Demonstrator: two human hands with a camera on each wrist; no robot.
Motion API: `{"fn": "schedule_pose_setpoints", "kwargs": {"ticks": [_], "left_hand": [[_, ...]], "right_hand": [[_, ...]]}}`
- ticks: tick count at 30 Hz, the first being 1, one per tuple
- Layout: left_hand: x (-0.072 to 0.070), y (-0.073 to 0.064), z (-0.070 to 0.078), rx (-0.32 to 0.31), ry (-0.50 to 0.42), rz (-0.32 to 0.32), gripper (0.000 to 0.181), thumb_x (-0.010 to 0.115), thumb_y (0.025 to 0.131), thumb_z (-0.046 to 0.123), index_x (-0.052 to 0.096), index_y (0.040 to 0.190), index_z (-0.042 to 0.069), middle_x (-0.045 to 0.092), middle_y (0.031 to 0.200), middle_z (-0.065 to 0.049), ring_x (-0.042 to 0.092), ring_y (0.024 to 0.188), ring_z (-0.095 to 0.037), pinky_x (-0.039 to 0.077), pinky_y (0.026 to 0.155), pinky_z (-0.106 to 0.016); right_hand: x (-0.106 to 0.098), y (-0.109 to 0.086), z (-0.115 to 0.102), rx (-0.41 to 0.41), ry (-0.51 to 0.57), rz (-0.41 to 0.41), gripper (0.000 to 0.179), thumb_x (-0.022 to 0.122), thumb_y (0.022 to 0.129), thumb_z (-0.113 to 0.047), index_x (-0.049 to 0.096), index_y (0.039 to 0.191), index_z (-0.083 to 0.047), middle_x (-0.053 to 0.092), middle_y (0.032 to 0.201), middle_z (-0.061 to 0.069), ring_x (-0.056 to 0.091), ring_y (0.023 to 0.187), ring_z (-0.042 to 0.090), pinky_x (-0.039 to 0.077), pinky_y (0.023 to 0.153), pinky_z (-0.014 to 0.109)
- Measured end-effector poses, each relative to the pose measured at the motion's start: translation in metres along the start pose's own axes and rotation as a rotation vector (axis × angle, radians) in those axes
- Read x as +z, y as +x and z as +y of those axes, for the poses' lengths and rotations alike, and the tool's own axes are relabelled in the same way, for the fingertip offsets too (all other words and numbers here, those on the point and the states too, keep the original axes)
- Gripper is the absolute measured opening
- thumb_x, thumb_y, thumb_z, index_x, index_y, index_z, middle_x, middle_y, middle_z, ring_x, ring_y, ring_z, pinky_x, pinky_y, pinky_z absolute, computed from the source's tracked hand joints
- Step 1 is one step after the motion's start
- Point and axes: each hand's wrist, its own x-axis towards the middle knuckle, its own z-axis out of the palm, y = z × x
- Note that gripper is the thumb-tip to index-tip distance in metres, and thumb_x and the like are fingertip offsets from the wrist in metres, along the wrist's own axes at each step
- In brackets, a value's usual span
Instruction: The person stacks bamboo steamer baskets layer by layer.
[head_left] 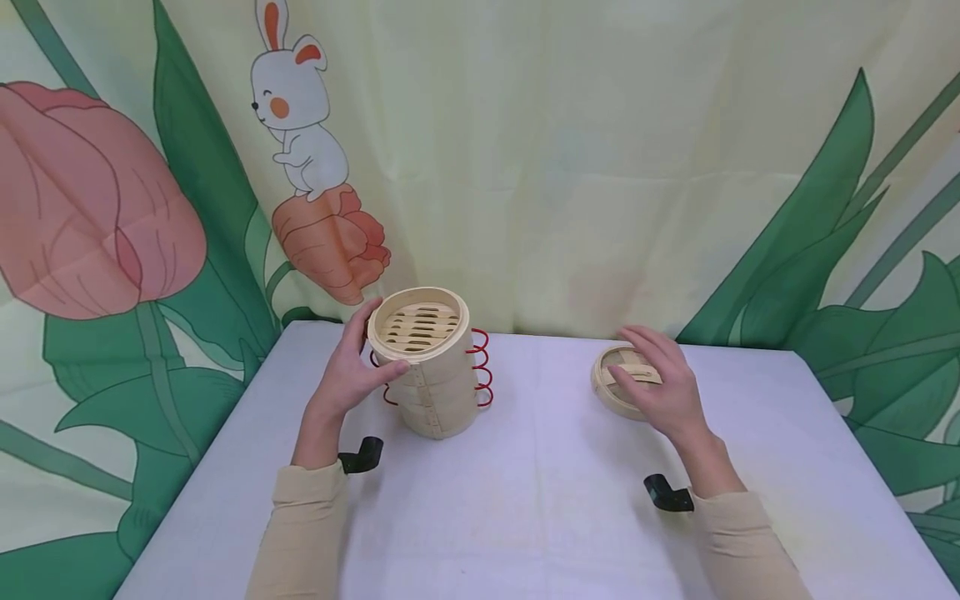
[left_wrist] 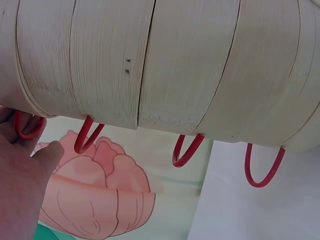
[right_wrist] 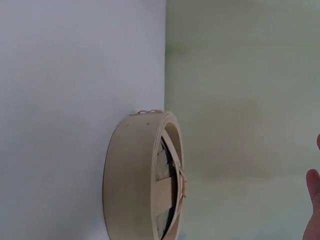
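A tall stack of round bamboo steamer baskets (head_left: 438,400) stands on the left half of the table, its slatted top tier (head_left: 420,327) uncovered. Red loop handles (left_wrist: 182,150) stick out along its sides. My left hand (head_left: 351,371) is spread around the left of the top tier, fingers at the far side and thumb across the front. In the left wrist view the thumb (left_wrist: 50,155) shows apart from the basket wall. On the right lies the bamboo lid (right_wrist: 131,175), with a strip handle across its top. Over it hovers my right hand (head_left: 667,387), thumb and fingers spread apart.
The table (head_left: 540,517) has a white cover and ends at a printed curtain (head_left: 525,167) behind the stack and lid. A black wrist-camera mount (head_left: 363,456) juts inward from the left wrist, another mount (head_left: 667,493) from the right.
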Motion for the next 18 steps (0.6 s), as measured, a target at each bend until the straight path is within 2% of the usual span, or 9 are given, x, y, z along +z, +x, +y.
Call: {"fn": "schedule_pose_setpoints", "kwargs": {"ticks": [3,7,10,14,18], "left_hand": [[0.0,0.0,0.0,0.0,-0.006,0.001,0.1,0.084,0.079,0.01,0.024,0.159,0.009,0.029,0.16,-0.01,0.023,0.147,-0.026,0.016,0.115,-0.062],[0.0,0.0,0.001,0.0,-0.012,0.004,0.1,0.083,0.079,0.009,0.024,0.159,0.009,0.029,0.159,-0.01,0.024,0.147,-0.026,0.016,0.115,-0.062],[0.0,0.001,0.001,0.002,-0.014,0.005,0.1,0.083,0.079,0.008,0.024,0.159,0.01,0.029,0.16,-0.009,0.024,0.146,-0.026,0.017,0.115,-0.061],[0.0,0.001,0.001,0.007,-0.017,0.007,0.1,0.083,0.078,0.008,0.024,0.159,0.01,0.03,0.159,-0.009,0.024,0.147,-0.025,0.015,0.116,-0.061],[0.001,0.0,-0.002,0.009,-0.031,0.004,0.099,0.083,0.078,0.007,0.024,0.158,0.009,0.03,0.159,-0.009,0.024,0.147,-0.025,0.014,0.116,-0.06]], "right_hand": [[-0.002,-0.003,0.006,0.025,-0.022,-0.004,0.057,0.081,0.074,-0.001,0.067,0.129,-0.003,0.063,0.13,0.015,0.05,0.127,0.025,0.032,0.107,0.021],[-0.004,-0.007,0.011,0.071,-0.044,-0.016,0.056,0.081,0.076,0.002,0.066,0.13,-0.002,0.062,0.132,0.015,0.05,0.127,0.032,0.031,0.107,0.022],[-0.005,-0.009,0.015,0.127,-0.058,-0.029,0.053,0.08,0.079,0.001,0.066,0.131,-0.002,0.061,0.133,0.015,0.048,0.128,0.036,0.033,0.108,0.032],[-0.007,-0.013,0.022,0.213,-0.076,-0.056,0.051,0.079,0.082,-0.003,0.065,0.131,-0.003,0.06,0.134,0.017,0.046,0.13,0.038,0.035,0.107,0.053],[-0.009,-0.018,0.028,0.283,-0.069,-0.083,0.048,0.079,0.085,-0.005,0.065,0.131,-0.003,0.059,0.134,0.019,0.044,0.13,0.041,0.033,0.104,0.062]]}}
